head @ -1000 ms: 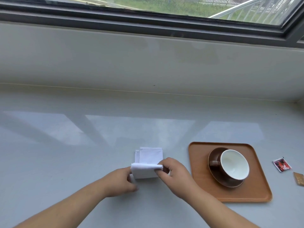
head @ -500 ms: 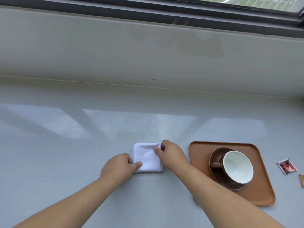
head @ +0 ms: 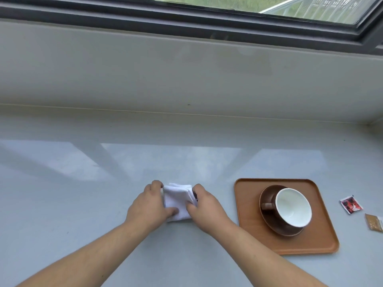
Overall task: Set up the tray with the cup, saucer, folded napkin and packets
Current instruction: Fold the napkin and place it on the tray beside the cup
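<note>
While hands [head: 148,206] fold napkin [head: 177,200], tray [head: 248,214] holds saucer [head: 269,221], cup [head: 293,207].

White napkin [head: 177,200], orange-brown tray [head: 244,204], brown saucer [head: 267,192], cup [head: 293,207] white inside, red-black packet [head: 350,205], tan packet [head: 374,222].

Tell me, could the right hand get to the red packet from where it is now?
Probably yes. The right hand is busy on the napkin, and the tray with the cup lies before the red packet, so it must reach over.
</note>
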